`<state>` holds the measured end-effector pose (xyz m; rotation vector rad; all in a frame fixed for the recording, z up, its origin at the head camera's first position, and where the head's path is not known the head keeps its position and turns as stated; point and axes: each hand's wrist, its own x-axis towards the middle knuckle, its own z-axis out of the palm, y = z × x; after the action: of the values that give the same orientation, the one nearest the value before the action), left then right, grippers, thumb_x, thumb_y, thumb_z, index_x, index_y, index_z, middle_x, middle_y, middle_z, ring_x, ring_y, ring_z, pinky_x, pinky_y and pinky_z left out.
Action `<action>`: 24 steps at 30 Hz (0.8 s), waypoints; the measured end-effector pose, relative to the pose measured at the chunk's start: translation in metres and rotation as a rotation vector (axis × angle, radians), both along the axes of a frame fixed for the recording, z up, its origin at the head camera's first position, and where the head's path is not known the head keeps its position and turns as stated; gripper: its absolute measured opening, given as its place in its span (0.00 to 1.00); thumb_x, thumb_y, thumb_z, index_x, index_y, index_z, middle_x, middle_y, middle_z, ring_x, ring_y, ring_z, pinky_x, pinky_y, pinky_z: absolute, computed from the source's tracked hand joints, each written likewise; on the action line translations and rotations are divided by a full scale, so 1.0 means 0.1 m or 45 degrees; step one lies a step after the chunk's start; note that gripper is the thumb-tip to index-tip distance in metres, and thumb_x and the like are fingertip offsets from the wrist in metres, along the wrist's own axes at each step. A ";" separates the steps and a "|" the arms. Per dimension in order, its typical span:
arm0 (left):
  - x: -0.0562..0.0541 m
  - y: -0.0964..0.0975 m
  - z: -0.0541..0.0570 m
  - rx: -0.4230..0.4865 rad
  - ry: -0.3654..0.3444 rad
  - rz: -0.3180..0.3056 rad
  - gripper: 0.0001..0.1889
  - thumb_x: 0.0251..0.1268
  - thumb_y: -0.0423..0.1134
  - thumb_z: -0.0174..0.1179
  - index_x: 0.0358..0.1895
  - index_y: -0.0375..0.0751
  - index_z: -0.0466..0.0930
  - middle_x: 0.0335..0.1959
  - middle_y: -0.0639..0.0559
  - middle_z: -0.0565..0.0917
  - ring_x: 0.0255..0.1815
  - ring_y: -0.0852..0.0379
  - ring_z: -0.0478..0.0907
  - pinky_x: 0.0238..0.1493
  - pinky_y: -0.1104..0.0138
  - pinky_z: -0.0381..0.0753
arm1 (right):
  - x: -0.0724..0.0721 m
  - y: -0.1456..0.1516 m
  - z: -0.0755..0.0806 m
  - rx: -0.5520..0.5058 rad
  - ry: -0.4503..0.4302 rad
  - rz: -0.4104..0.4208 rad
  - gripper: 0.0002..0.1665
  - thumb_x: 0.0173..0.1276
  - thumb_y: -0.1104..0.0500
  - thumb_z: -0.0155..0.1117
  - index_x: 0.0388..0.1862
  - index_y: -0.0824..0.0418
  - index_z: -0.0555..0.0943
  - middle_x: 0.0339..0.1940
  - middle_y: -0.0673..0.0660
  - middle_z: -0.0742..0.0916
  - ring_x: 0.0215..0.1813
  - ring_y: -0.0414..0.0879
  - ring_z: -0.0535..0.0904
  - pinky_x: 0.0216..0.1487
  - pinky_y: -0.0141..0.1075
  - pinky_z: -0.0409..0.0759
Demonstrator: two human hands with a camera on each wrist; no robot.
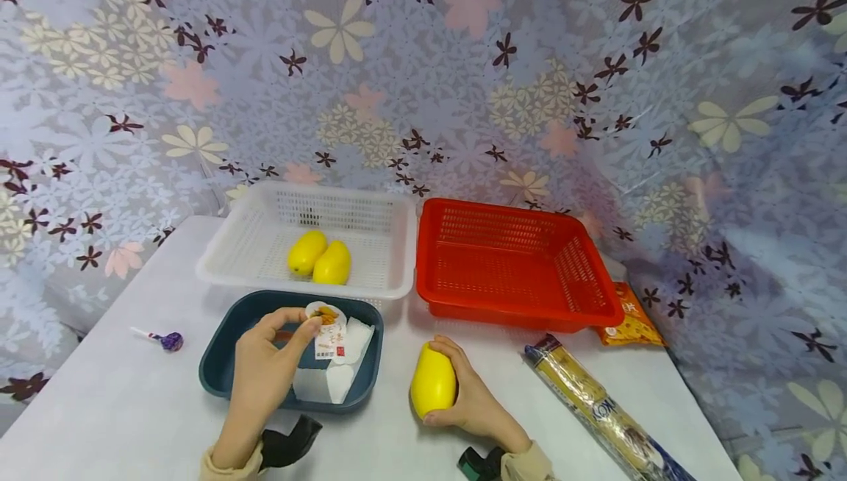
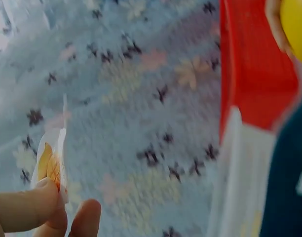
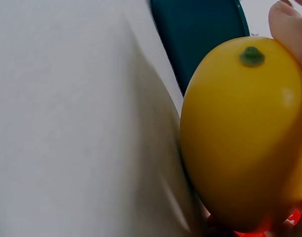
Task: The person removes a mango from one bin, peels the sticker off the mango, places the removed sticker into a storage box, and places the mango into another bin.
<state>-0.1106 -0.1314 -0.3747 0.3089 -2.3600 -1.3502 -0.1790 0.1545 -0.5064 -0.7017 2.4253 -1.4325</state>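
My left hand [image 1: 261, 367] pinches a small white printed packet [image 1: 331, 340] between thumb and fingertips, above the dark teal bin [image 1: 217, 341]. A food picture shows on the packet [image 2: 50, 160] in the left wrist view. Inside the bin lie white blocky pieces [image 1: 312, 385], partly covered by the hand and packet. My right hand [image 1: 475, 401] grips a yellow mango [image 1: 430, 385] right of the bin, thumb on the near side and fingers over the far end. In the right wrist view the mango [image 3: 240, 133] has a green stem nub and is close to the white tabletop.
Behind the bin stands a white basket [image 1: 231, 246] holding two yellow mangoes [image 1: 320, 257]. Next to it is a red basket [image 1: 516, 312]. An orange snack bag [image 1: 631, 319] and a long gold package [image 1: 595, 400] lie at right. A wrapped lollipop [image 1: 170, 341] lies at left.
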 end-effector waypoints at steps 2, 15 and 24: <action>-0.04 -0.11 -0.03 -0.005 -0.020 0.022 0.11 0.65 0.44 0.63 0.40 0.39 0.83 0.43 0.45 0.86 0.45 0.54 0.76 0.45 0.73 0.75 | 0.00 0.00 0.00 0.020 -0.003 -0.005 0.61 0.41 0.50 0.83 0.72 0.45 0.58 0.78 0.57 0.57 0.73 0.56 0.58 0.68 0.58 0.61; -0.34 -0.53 -0.38 0.163 -0.197 0.003 0.14 0.72 0.44 0.54 0.47 0.34 0.78 0.46 0.41 0.81 0.45 0.59 0.71 0.44 0.74 0.69 | 0.07 -0.05 0.20 0.094 0.103 -0.069 0.55 0.48 0.48 0.79 0.73 0.53 0.61 0.78 0.59 0.60 0.76 0.59 0.55 0.70 0.64 0.55; -0.42 -0.70 -0.54 0.362 -0.244 -0.033 0.17 0.73 0.42 0.52 0.51 0.30 0.74 0.36 0.57 0.81 0.36 0.67 0.75 0.41 0.75 0.76 | 0.18 -0.37 0.67 0.055 0.484 -0.116 0.40 0.56 0.54 0.75 0.68 0.48 0.70 0.68 0.48 0.75 0.69 0.50 0.68 0.67 0.58 0.67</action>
<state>-0.1529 -0.2010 -0.4286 0.5117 -2.3251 -1.7420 -0.1609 0.1171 -0.4399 -0.9382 2.7960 -1.3786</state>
